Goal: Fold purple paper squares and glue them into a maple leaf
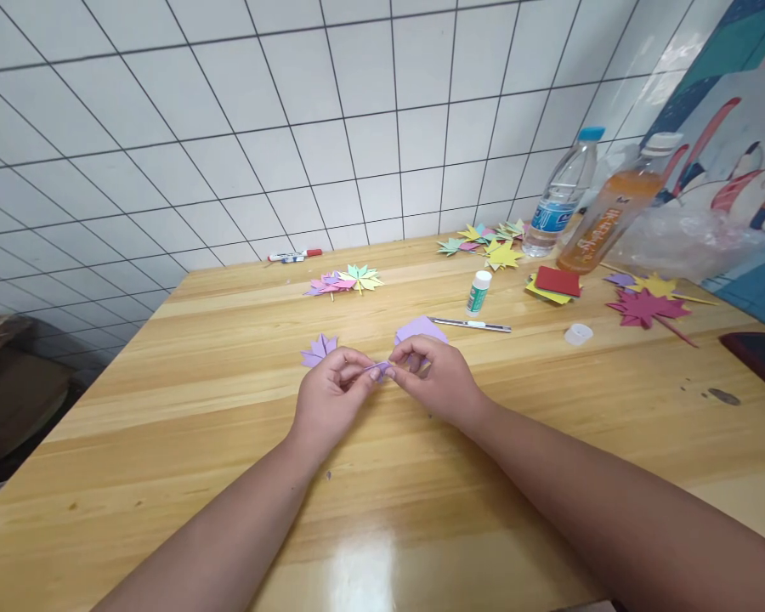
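Between the fingertips of both hands is a small folded piece of purple paper (380,368), mostly covered by the fingers. My left hand (331,387) pinches its left end, and my right hand (437,374) pinches its right end. Just beyond the left hand lies a purple folded paper leaf (320,349), partly hidden by that hand. Behind the right hand rests a stack of purple paper sheets (422,328). A utility knife (475,325) lies at the stack's right, with a glue stick (478,293) standing upright behind it.
Folded paper leaves (361,278) lie toward the back, others (502,253) near a water bottle (558,200) and an orange drink bottle (618,208). Red and yellow paper squares (557,282), a white cap (578,334) and a dark red leaf (648,308) are at right. Markers (294,256) lie by the tiled wall.
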`<state>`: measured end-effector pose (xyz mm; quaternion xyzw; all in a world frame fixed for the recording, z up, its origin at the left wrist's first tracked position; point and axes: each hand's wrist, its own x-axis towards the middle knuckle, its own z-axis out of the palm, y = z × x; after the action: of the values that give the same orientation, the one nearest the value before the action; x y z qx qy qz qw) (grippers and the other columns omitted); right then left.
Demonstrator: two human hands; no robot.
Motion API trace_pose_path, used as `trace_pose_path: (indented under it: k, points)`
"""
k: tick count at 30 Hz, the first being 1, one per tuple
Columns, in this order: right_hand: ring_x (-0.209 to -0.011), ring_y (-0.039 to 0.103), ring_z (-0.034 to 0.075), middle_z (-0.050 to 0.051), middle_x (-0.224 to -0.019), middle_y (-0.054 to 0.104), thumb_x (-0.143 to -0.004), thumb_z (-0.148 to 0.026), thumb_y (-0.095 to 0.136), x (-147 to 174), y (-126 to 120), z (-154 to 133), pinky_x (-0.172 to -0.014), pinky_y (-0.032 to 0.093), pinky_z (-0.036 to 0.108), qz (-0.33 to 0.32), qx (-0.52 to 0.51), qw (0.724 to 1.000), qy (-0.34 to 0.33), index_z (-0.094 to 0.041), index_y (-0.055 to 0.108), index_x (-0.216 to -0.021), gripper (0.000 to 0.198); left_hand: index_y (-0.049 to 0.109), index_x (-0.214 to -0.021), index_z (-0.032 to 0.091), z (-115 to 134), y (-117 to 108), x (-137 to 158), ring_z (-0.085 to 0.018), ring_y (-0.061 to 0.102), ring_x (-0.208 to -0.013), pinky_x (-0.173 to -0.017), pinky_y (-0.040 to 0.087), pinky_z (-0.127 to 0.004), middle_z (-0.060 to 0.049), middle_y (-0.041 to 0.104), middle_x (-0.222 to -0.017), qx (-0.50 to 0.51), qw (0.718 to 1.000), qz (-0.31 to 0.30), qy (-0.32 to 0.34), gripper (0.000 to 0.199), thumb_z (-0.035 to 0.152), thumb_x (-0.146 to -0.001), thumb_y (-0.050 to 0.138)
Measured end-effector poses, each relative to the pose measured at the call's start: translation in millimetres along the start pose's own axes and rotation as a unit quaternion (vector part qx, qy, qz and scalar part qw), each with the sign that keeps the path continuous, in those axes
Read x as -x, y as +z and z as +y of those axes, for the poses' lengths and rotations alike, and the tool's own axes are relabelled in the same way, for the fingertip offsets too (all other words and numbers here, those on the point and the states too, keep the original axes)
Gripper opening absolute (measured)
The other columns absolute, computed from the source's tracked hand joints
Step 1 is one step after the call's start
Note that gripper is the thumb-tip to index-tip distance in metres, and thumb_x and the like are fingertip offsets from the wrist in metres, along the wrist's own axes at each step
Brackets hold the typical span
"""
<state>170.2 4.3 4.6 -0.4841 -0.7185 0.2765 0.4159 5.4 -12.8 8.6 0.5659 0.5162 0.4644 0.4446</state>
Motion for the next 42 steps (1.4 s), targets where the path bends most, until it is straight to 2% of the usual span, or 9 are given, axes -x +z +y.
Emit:
trace_pose_path:
  k: [3, 7, 13, 17, 21, 27, 31, 36, 42]
  points:
    - [-0.066, 0.052, 0.012, 0.000, -0.079, 0.061, -0.073, -0.029, 0.064, 2, -1, -3, -0.060, 0.040, 0.023, 0.032, 0.035, 0.998, -0.037, -0.021, 0.060, -0.081, 0.012, 0.055, -0.075, 0.019, -2, 1, 2, -0.019, 0.067, -0.075, -0.068, 0.049, -0.028, -0.005, 0.072, -0.076, -0.017, 1.000, 0.018, 0.017, 0.021, 0.034, -0.070, 0.068]
    - [-0.066, 0.052, 0.011, -0.001, -0.074, 0.061, -0.075, -0.028, 0.062, 5, -1, -5, -0.057, 0.038, 0.022, 0.003, 0.049, 0.997, -0.060, -0.021, 0.061, -0.074, 0.007, 0.053, -0.075, 0.019, -7, 1, 2, -0.021, 0.067, -0.079, -0.072, 0.050, -0.031, -0.007, 0.072, -0.080, -0.007, 1.000, 0.000, 0.023, 0.021, 0.033, -0.071, 0.067]
    - [-0.061, 0.053, 0.011, -0.002, -0.070, 0.063, -0.078, -0.029, 0.059, 5, 1, -3, -0.055, 0.037, 0.022, -0.012, 0.023, 1.000, -0.017, -0.022, 0.062, -0.076, 0.008, 0.053, -0.080, 0.019, -9, 1, 1, -0.020, 0.067, -0.078, -0.071, 0.049, -0.029, -0.007, 0.072, -0.080, -0.030, 0.999, -0.032, 0.018, 0.018, 0.033, -0.074, 0.064]
    - [-0.059, 0.051, 0.010, -0.002, -0.068, 0.062, -0.078, -0.026, 0.058, 5, 2, -4, -0.054, 0.036, 0.021, -0.016, 0.030, 0.999, -0.022, -0.022, 0.063, -0.076, 0.007, 0.060, -0.089, 0.018, -7, 1, 1, -0.020, 0.066, -0.082, -0.073, 0.049, -0.027, -0.007, 0.071, -0.090, -0.053, 0.996, -0.061, 0.025, 0.019, 0.032, -0.076, 0.062]
    - [-0.060, 0.051, 0.010, -0.002, -0.068, 0.061, -0.076, -0.024, 0.057, 5, -1, -8, -0.054, 0.034, 0.021, -0.019, 0.075, 0.996, -0.039, -0.022, 0.063, -0.074, 0.006, 0.066, -0.092, 0.020, -4, 0, 4, -0.020, 0.065, -0.084, -0.076, 0.048, -0.026, -0.005, 0.071, -0.091, -0.138, 0.986, -0.072, 0.060, 0.020, 0.030, -0.080, 0.055]
    - [-0.063, 0.052, 0.011, -0.002, -0.069, 0.061, -0.075, -0.023, 0.055, 7, -5, -12, -0.056, 0.032, 0.022, -0.038, 0.143, 0.988, -0.040, -0.021, 0.060, -0.071, 0.007, 0.068, -0.088, 0.024, 1, -2, 7, -0.016, 0.064, -0.075, -0.068, 0.045, -0.023, 0.002, 0.071, -0.077, -0.297, 0.943, -0.098, 0.113, 0.024, 0.028, -0.084, 0.045]
    - [-0.062, 0.053, 0.010, -0.003, -0.072, 0.063, -0.077, -0.023, 0.054, 5, -3, -7, -0.056, 0.034, 0.021, -0.056, 0.092, 0.994, -0.032, -0.022, 0.061, -0.080, 0.009, 0.068, -0.092, 0.025, -2, -3, 5, -0.015, 0.064, -0.079, -0.070, 0.045, -0.022, 0.003, 0.071, -0.084, -0.267, 0.956, -0.081, 0.092, 0.024, 0.030, -0.085, 0.046]
    - [-0.061, 0.053, 0.009, -0.003, -0.070, 0.062, -0.076, -0.021, 0.054, 2, 0, 0, -0.057, 0.037, 0.020, -0.048, 0.029, 0.998, -0.024, -0.021, 0.062, -0.077, 0.008, 0.067, -0.099, 0.025, -7, -2, 3, -0.015, 0.064, -0.079, -0.072, 0.046, -0.022, 0.002, 0.071, -0.086, -0.234, 0.964, -0.089, 0.087, 0.025, 0.029, -0.086, 0.046]
    - [-0.062, 0.053, 0.011, -0.003, -0.068, 0.062, -0.075, -0.022, 0.056, 0, -2, 0, -0.056, 0.036, 0.021, -0.061, 0.049, 0.997, -0.009, -0.021, 0.062, -0.076, 0.006, 0.066, -0.101, 0.023, -9, -2, 3, -0.017, 0.065, -0.081, -0.073, 0.048, -0.024, -0.002, 0.071, -0.092, -0.195, 0.971, -0.116, 0.076, 0.025, 0.029, -0.083, 0.050]
